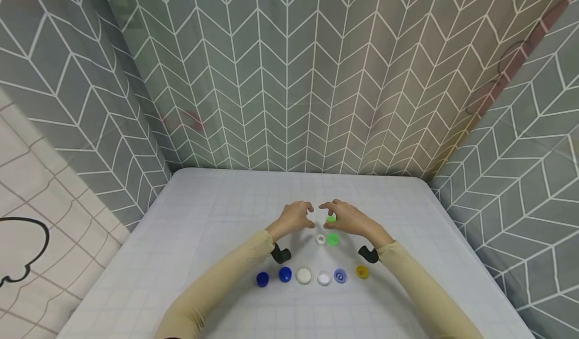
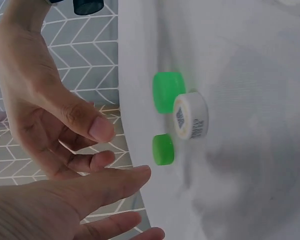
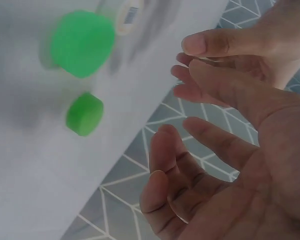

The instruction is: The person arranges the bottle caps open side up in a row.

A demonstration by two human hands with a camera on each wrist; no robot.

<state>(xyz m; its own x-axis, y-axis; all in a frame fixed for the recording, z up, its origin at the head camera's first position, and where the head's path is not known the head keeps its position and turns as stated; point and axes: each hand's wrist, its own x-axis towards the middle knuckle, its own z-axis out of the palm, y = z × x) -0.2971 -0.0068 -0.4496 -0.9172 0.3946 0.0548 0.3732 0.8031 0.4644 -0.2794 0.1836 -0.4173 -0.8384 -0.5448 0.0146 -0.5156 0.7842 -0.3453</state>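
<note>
Both hands hover above the table with nothing in them, facing each other with a small gap between. My left hand (image 1: 293,219) has its fingers loosely bent. My right hand (image 1: 350,220) hangs over a small green cap (image 2: 163,149), which it partly hides in the head view. A larger green cap (image 1: 332,239) stands on the table, beside a white cap (image 2: 191,116) with a printed label on its side. In the right wrist view, the right hand's fingers (image 3: 162,150) curl loosely in the air, apart from the caps.
Nearer the body lies a row of caps: two blue ones, the left (image 1: 262,279) and the right (image 1: 285,274), a cream one (image 1: 303,275), a white one (image 1: 323,278), a pale blue swirled one (image 1: 340,275) and a yellow one (image 1: 362,271). Patterned curtains (image 1: 289,77) enclose the white table (image 1: 217,198).
</note>
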